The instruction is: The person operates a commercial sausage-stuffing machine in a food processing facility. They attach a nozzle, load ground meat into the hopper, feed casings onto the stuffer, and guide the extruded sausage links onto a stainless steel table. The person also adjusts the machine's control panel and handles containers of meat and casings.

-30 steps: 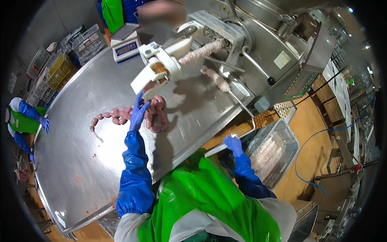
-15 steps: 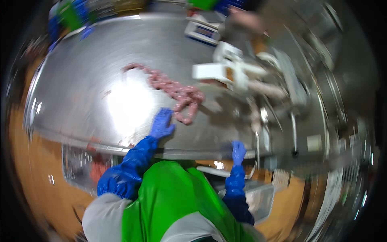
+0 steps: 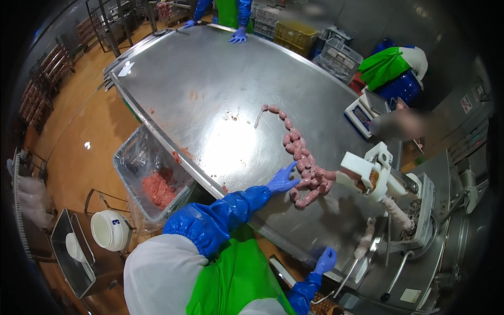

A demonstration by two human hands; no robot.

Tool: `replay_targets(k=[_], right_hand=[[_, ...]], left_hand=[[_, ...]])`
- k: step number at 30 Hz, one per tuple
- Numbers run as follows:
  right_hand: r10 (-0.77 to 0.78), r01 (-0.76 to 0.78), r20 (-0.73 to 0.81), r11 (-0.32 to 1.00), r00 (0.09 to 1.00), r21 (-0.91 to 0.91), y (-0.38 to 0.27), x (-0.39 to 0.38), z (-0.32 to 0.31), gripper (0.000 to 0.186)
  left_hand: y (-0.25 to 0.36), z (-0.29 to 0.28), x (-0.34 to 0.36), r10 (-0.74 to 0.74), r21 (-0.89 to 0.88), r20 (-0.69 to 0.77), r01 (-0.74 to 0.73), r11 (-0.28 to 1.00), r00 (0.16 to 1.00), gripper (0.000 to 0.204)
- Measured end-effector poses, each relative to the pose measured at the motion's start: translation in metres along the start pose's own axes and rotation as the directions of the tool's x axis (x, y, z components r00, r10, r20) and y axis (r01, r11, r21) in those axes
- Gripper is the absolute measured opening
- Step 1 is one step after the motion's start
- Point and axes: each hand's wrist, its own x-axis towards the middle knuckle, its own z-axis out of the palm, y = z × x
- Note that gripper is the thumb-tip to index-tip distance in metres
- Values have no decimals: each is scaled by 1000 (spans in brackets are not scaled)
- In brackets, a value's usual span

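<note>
A long chain of pink raw sausage links point(image 3: 298, 153) lies on the steel table point(image 3: 220, 89), bunched into a pile by the white stuffing nozzle head point(image 3: 367, 176). My left hand point(image 3: 282, 180), in a blue glove, rests flat with fingers spread against the near side of the pile. My right hand point(image 3: 325, 259), also gloved in blue, is low at the table's near edge, resting on the sausage machine's point(image 3: 420, 231) front rail. A filled casing point(image 3: 395, 210) hangs from the machine beside it.
A plastic-lined bin of minced meat point(image 3: 155, 184) stands to my left under the table edge. A white bucket point(image 3: 110, 230) sits on a tray on the floor. A scale point(image 3: 362, 113) stands at the table's right side. Another person's blue-gloved hand point(image 3: 240, 35) rests on the far edge.
The view has swung to the left and the table now fills the picture. My left hand stays at the sausage pile; my right hand remains low at the table edge.
</note>
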Motion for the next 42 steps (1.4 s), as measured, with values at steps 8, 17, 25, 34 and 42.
replay_targets(k=[8,17,25,34,42], right_hand=[[-319,10,-290,688,902,-725,39,167,-116,59],[-310,253,4,767,951,-590,-27,126,-78,33],[-356,264,-44,765,933,-587,-132,143,-113,53],[-759,762,112,616,642,-199,-187,252,-45,7],[-579,595,220,604,785,-531,-135,274,-25,20]], left_hand=[[54,55,102,274,-368,476,-93,925,836,69],[-45,21,162,88,2,461,-100,995,883,26],[43,-95,84,-209,667,624,-373,645,753,38],[18,31,80,83,5,237,-87,996,968,46],[1,-95,73,157,530,135,-205,823,978,25]])
